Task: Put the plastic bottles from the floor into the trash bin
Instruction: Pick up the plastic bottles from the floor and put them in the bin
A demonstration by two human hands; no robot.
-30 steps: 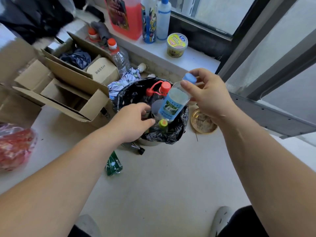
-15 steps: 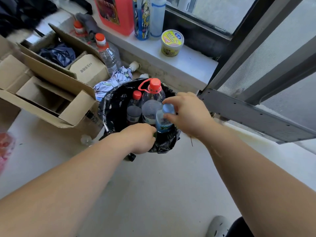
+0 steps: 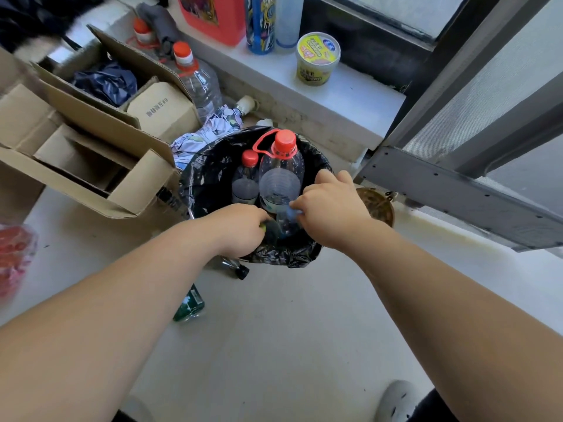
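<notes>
The trash bin [image 3: 213,166] is the landmark; its mouth is crowded by a tall red-capped bottle [image 3: 281,175] and a smaller one [image 3: 245,184] standing upright inside, leaving free room only along its left inner wall; both hands fill its near rim; a cardboard box [image 3: 91,141] blocks its left side; the window ledge [image 3: 350,95] closes off behind it; bare floor [image 3: 289,330] lies open in front, apart from a green bottle [image 3: 189,306] near-left.

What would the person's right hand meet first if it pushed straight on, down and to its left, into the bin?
Probably the blue-capped bottle already at its fingertips; the right hand points down into the trash bin. Beyond that, the left hand; depth is unclear.
</notes>
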